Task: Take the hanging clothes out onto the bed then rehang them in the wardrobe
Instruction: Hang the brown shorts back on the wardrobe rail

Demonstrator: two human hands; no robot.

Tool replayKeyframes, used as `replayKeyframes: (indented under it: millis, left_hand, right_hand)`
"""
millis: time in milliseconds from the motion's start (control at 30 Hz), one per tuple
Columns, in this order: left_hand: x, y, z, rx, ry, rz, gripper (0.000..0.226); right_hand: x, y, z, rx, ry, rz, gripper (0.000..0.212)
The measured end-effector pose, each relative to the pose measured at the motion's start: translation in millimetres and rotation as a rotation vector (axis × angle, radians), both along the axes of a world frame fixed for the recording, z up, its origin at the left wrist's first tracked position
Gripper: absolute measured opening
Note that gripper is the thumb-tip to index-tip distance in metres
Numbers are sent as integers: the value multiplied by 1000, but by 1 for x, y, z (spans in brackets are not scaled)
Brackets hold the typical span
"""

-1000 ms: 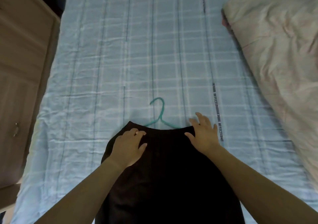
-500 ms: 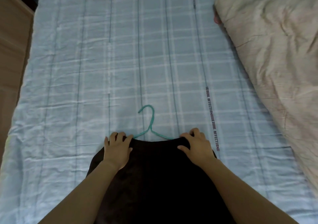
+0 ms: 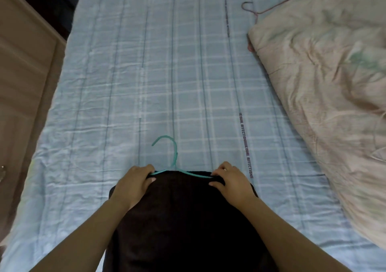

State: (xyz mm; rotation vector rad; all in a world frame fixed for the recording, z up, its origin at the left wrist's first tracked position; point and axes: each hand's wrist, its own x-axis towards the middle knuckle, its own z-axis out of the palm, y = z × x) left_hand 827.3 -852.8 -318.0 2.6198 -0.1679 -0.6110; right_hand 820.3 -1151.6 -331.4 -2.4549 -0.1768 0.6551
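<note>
A black garment (image 3: 183, 219) lies flat on the blue checked bed sheet (image 3: 167, 73), its top edge away from me. A teal wire hanger (image 3: 174, 156) sticks out past that edge, hook pointing up the bed. My left hand (image 3: 133, 185) grips the garment's top left corner, fingers curled over the edge at the hanger's arm. My right hand (image 3: 230, 181) grips the top right corner the same way. A pink wire hanger (image 3: 253, 13) lies far up the bed, partly under the quilt.
A crumpled pale pink quilt (image 3: 323, 94) covers the right side of the bed. A brown wooden cabinet (image 3: 23, 73) stands along the left edge of the bed.
Both hands went from lying flat on the garment to curling over its top edge at the two corners. The view has shifted, bringing the pink hanger into sight.
</note>
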Motion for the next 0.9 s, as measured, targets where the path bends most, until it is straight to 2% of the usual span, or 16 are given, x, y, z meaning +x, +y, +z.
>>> replayKeyframes:
  millis: [133,300,433,500,633,900]
  left_hand:
    - [-24,2,41,-30,-52,10,7]
    - [-66,-3,96,-67,-198,9,4]
    - [-115,8,132,-114,-301,23,10]
    - [-147,19,148,-115,-327,97,4]
    - [-215,61,175,-89,-401,229,13]
    - [-346,139,220,-114,-564,289,10]
  right_hand:
    - [-30,-5,43,54,-57,-16,25]
    - [-77,-12,94,99,-167,-72,17]
    - [-114,-8,128,127,-266,-87,16]
    - [-134,5,147,139,-314,-48,18]
    - [-171,48,188,180,-452,90,20]
    - [-257,132,233,202,-631,217,18]
